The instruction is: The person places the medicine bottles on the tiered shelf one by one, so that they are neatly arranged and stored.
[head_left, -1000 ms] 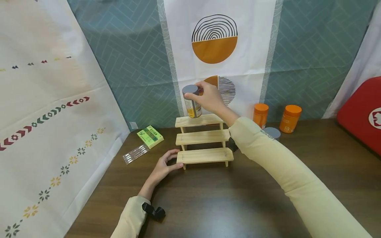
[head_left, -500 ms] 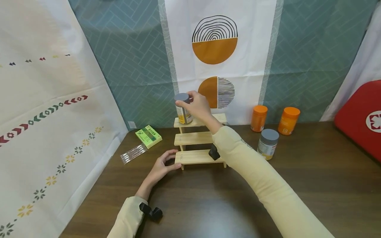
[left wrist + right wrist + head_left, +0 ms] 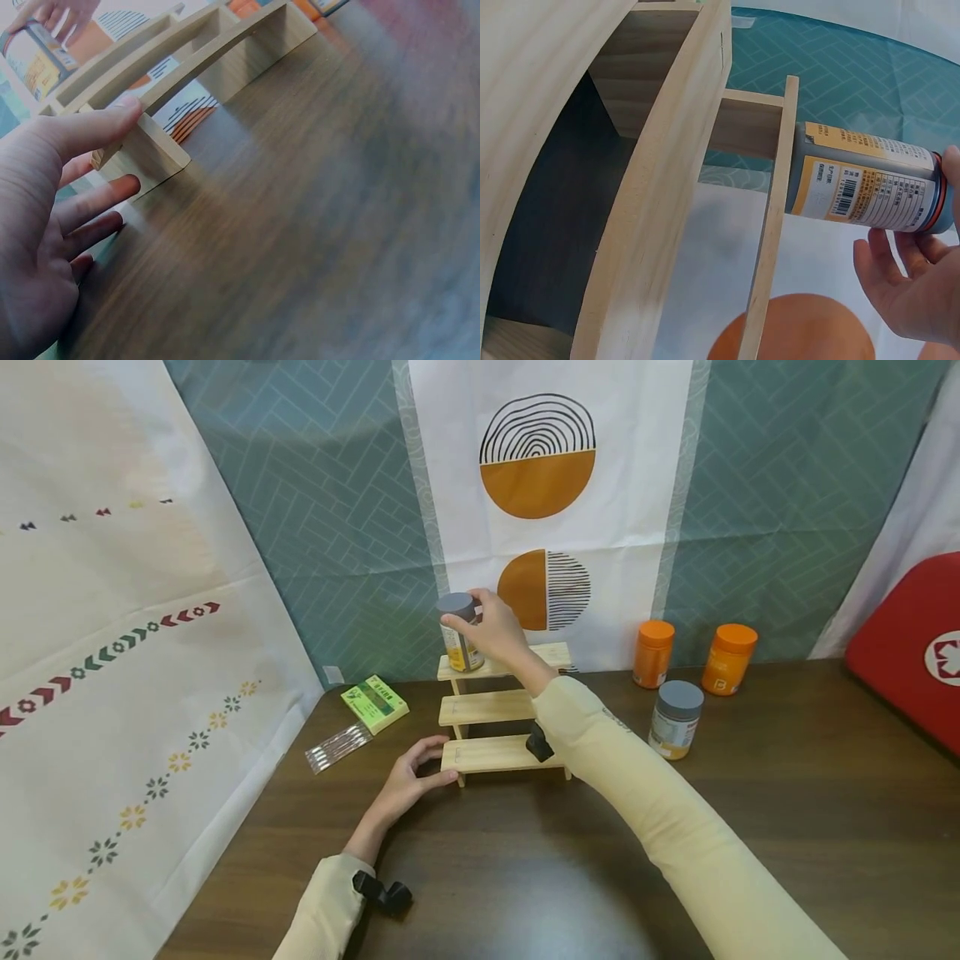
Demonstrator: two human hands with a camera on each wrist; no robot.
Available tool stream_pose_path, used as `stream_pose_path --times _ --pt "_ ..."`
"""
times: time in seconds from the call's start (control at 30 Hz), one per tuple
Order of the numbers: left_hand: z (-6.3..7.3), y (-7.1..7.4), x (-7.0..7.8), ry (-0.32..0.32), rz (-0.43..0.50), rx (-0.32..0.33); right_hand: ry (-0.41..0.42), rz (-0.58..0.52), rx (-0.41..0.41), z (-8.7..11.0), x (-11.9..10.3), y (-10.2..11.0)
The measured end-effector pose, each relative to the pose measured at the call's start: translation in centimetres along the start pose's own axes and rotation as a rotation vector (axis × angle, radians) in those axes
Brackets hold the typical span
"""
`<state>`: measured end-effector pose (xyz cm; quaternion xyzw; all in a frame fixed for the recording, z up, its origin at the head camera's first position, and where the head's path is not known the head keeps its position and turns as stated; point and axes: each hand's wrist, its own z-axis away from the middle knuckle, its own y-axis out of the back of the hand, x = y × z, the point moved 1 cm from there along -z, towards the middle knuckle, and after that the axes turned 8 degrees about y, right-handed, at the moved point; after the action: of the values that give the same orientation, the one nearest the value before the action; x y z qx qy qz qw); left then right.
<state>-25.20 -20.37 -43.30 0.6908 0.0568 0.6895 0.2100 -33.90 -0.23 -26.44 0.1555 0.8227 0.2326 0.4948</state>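
Observation:
A three-step wooden display rack [image 3: 495,754] stands on the table. On the left end of its top step rests a grey-lidded jar [image 3: 459,647] with a yellow and white label, upright. My right hand [image 3: 497,628] grips this jar near its lid, thumb in front. In the right wrist view the jar [image 3: 866,180] has its base right at the top board. My left hand [image 3: 405,783] holds the left end of the lowest step between thumb and fingers. In the left wrist view the thumb [image 3: 97,131] presses the board's edge, with some fingers spread below.
To the right stand another grey-lidded jar [image 3: 676,722] and two orange jars [image 3: 653,656]. A red case [image 3: 911,643] is at the far right. Left of the rack lie a green-yellow box [image 3: 375,703] and a clear pack of cotton swabs [image 3: 338,747]. Patterned cloth hangs behind.
My right hand has brought the jar left and down onto the top step, then stayed there over the last half second. The left hand keeps its place on the rack.

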Motion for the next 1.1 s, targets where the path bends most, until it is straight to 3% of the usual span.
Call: stream_pose_path --times 0.3,0.6,0.8,1.1 --pt "-0.1 -0.2 0.0 -0.006 0.001 -0.012 -0.011 -0.097 0.034 0.7 1.0 0.1" --pt "0.0 0.1 -0.2 0.004 -0.006 -0.011 -0.027 -0.151 0.084 2.4 2.2 1.8" --pt "0.2 0.2 -0.2 -0.001 -0.016 -0.012 0.012 -0.175 0.112 4.3 2.5 3.5" --pt "0.1 0.2 -0.2 0.001 -0.011 -0.006 0.143 -0.072 0.085 7.3 1.6 5.9"
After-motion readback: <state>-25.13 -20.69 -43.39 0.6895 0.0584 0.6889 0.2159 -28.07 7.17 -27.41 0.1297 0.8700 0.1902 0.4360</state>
